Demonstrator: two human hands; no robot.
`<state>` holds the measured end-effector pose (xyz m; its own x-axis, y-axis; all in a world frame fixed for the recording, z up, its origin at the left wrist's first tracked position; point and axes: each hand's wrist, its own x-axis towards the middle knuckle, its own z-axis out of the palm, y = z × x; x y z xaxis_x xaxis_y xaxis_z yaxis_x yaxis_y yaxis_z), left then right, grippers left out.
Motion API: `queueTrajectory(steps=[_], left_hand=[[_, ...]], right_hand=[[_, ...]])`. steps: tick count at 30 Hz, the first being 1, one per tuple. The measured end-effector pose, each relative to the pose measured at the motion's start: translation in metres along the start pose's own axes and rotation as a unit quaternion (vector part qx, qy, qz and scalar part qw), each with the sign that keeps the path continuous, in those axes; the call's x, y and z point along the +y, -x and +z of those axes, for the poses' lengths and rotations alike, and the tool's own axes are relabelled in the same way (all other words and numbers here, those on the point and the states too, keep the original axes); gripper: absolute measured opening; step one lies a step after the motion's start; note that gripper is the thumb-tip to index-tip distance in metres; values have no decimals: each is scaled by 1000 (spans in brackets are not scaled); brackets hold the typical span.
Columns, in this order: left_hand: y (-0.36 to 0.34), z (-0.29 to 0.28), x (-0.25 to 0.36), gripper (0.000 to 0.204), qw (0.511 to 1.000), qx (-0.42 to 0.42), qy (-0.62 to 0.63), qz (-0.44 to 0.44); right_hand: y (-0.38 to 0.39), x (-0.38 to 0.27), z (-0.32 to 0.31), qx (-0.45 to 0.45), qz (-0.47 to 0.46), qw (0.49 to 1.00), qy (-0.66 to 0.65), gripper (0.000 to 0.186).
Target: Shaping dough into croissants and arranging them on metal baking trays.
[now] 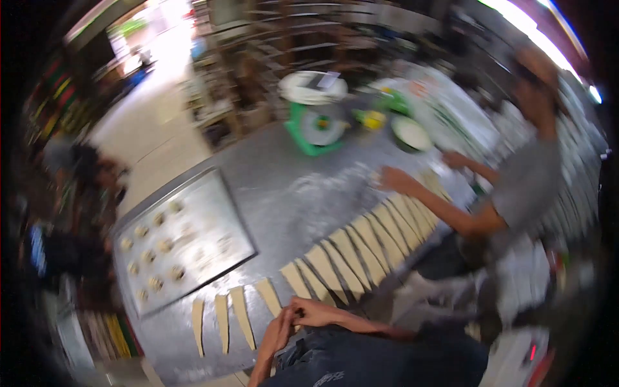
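At left on the table (264,187), a metal tray (215,206) with dough balls (148,256) in rough rows. Just off its near edge, three dough strips (241,316), lying apart; then a fourth strip (268,296), lower end close to the hands. Left hand (277,330) at the table edge, fingers bent and bunched, meeting the right hand (314,312), fingers curled inward; pinching anything or not, cannot tell. Farther back, a green scale (312,138). Onward right, a slanting row of strips (373,240); beyond, a co-worker's hand (398,181), a bowl (411,134) and a bag (445,106).
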<state>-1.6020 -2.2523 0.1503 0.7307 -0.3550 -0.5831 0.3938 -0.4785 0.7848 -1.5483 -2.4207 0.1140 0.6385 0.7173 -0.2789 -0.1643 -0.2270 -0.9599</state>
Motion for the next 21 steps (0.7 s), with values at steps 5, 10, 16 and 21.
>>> queueTrajectory(steps=[5,10,16,21], left_hand=[[48,-2,-92,44,952,244,165,84],[76,4,-85,55,996,90,-17,-9],[41,22,-150,58,972,30,59,227],[75,-65,-27,48,988,-152,-25,-1]], right_hand=[[-42,-17,72,-92,-96,990,41,49],[-4,-49,78,-135,25,983,123,90],[3,-30,118,-83,16,947,310,80],[-1,21,95,-89,-196,974,78,26]])
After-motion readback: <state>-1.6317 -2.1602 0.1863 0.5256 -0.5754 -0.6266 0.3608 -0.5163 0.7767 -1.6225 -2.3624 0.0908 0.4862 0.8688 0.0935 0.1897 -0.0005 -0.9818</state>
